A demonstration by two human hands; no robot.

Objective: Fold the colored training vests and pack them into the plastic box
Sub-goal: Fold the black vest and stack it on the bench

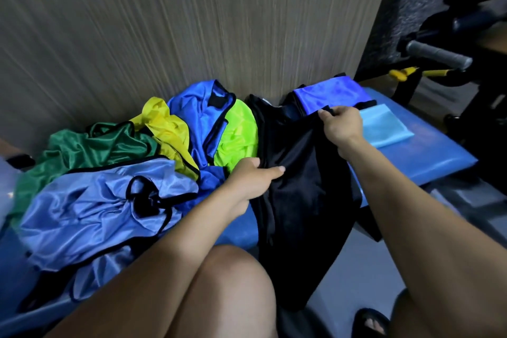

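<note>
At the far left a green vest (pixel 90 145) lies crumpled on the blue bench (pixel 428 156), against the wooden wall (pixel 164 22). In front of it a light blue vest (pixel 90 206) with black trim spreads toward the bench edge. Behind that sit a yellow vest (pixel 167 129), a royal blue vest (pixel 194 115) and a lime vest (pixel 236 132), bunched together. The left hand (pixel 253 177) pinches the left edge of a black vest (pixel 299 186), thumb on top and fingers tucked under the cloth. The black vest drapes over the front of the bench and hangs down. The right hand (pixel 341 125) grips its top edge in curled fingers. Just beyond this hand lies a folded blue vest (pixel 332 96), and beside it a folded pale blue vest (pixel 384 129), both flat on the bench. The plastic box cannot be made out.
</note>
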